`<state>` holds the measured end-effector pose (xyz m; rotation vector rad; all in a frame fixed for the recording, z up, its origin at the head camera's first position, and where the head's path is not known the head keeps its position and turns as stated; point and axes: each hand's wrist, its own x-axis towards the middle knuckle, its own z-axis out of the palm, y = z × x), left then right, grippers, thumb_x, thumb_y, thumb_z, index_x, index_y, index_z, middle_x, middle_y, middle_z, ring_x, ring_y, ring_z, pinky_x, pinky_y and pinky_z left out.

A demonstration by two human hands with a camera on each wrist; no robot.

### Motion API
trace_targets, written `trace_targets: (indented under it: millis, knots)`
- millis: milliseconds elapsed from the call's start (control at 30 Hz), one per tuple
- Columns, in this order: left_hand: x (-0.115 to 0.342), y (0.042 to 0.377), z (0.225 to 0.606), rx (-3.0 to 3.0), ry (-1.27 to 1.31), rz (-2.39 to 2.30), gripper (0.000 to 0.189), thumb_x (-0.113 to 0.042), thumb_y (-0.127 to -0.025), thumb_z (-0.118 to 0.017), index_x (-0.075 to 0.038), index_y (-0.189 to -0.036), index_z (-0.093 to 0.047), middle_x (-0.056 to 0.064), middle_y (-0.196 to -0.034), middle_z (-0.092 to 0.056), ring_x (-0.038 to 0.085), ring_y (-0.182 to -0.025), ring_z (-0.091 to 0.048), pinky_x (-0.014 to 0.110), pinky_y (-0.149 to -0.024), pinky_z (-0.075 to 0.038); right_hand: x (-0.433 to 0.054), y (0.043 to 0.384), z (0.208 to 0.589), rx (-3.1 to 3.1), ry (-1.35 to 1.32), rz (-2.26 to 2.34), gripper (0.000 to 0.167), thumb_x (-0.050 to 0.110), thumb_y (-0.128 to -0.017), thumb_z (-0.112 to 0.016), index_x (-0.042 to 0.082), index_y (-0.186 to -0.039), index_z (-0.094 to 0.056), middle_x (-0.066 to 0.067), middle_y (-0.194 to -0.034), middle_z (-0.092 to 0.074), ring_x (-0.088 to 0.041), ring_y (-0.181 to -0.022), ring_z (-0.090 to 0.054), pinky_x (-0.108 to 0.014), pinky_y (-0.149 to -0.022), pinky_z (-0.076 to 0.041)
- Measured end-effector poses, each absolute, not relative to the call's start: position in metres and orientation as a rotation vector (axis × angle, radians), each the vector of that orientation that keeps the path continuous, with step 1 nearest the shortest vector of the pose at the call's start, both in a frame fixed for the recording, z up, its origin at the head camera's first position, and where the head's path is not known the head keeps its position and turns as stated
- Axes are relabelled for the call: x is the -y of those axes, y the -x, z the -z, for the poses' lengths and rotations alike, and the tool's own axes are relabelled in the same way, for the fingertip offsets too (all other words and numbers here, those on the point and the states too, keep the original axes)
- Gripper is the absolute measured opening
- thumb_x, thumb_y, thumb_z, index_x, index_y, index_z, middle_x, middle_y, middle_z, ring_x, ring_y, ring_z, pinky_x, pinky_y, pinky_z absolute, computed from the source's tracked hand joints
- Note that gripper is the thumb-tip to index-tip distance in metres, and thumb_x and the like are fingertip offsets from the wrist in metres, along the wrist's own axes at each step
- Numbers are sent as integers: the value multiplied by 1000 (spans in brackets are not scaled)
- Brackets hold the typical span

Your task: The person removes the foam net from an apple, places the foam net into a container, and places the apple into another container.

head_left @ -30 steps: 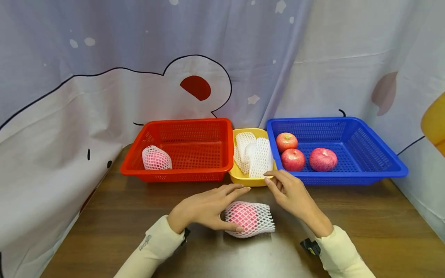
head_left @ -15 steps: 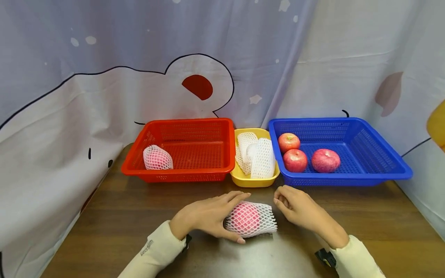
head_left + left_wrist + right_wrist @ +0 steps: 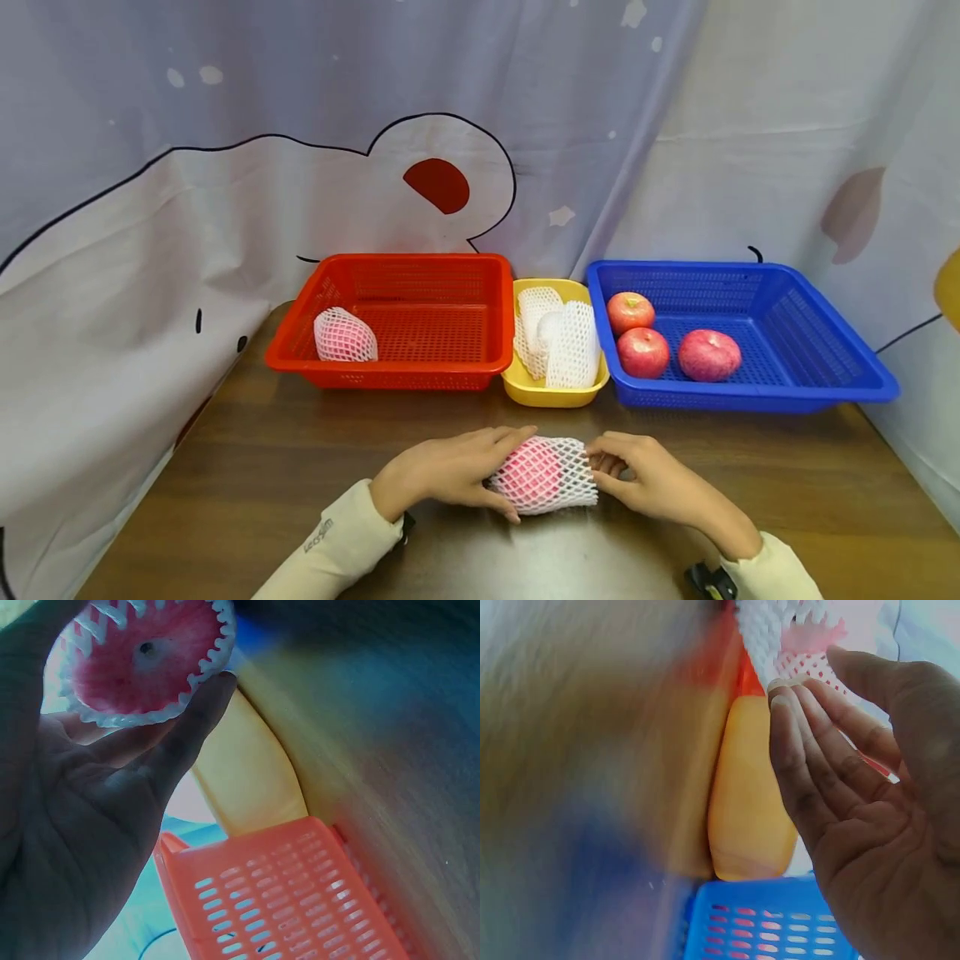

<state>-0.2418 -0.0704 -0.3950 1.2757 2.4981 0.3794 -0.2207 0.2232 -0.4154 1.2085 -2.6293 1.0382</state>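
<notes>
A pink-red apple [image 3: 528, 472] in a white foam net sleeve [image 3: 576, 472] lies on the table, the sleeve's loose end toward the right. My left hand [image 3: 457, 472] holds the apple from the left, thumb on the near side and fingers on the far side. In the left wrist view, the apple's bare end [image 3: 146, 664] shows inside the zigzag rim of the net. At the sleeve's loose end is my right hand [image 3: 652, 479], its fingertips touching the mesh. The right wrist view shows those fingers [image 3: 832, 750] nearly straight, with the thumb apart from them.
A red basket [image 3: 405, 377] with one netted apple [image 3: 345, 336] stands at back left. The yellow basket [image 3: 555, 398] in the middle holds white foam nets [image 3: 573, 346]. At back right, a blue basket [image 3: 757, 396] holds three bare apples [image 3: 708, 355]. A curtain hangs behind.
My right hand has come down from the yellow basket to the loose end of the net sleeve. My left hand has settled closer around the apple. The view has shifted slightly.
</notes>
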Motion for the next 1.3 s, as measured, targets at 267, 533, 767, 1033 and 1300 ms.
trace_targets:
  millis: [267,533,767,1033,1300]
  knots:
    - [71,246,389,-2500,-1351,-380,85,-44,-90,-67,-3,-155,-30,10,-153,-48,21,-138,-50,34,-115,-40,-220,222,421,2633,-1199,-1224,41,-1,-84,-72,-4,-123,-59,-12,-106,-68,-14,-89,-70,-29,-75,-60]
    - [64,248,386,-2568,-1517,-289,44,-35,-94,-65,-11,-131,-64,-1,-119,-73,11,-107,-69,24,-96,-53,-214,222,420,2649,-1205,-1275,59,0,-81,-75,-6,-134,-50,-22,-123,-63,-18,-101,-69,-35,-81,-60]
    - [61,249,388,-2591,-1639,-231,20,-33,-94,-66,-17,-104,-69,-6,-91,-74,8,-84,-71,20,-75,-55,-209,221,420,2690,-1234,-1267,67,1,-79,-76,-5,-137,-45,-22,-127,-59,-16,-109,-64,-33,-85,-59]
    - [59,248,388,-2622,-1696,-133,10,-9,-91,-67,-18,-90,-63,-8,-71,-64,6,-68,-64,18,-60,-48,-204,221,419,2733,-1223,-977,75,14,-72,-83,3,-138,-47,-8,-130,-60,-19,-117,-59,-37,-95,-55]
    - [60,247,389,-2647,-1711,-165,16,-6,-91,-66,-18,-102,-70,-9,-92,-73,6,-84,-68,18,-75,-53,-201,222,419,2714,-1247,-892,85,23,-66,-87,6,-138,-44,0,-127,-56,-12,-114,-56,-33,-98,-50]
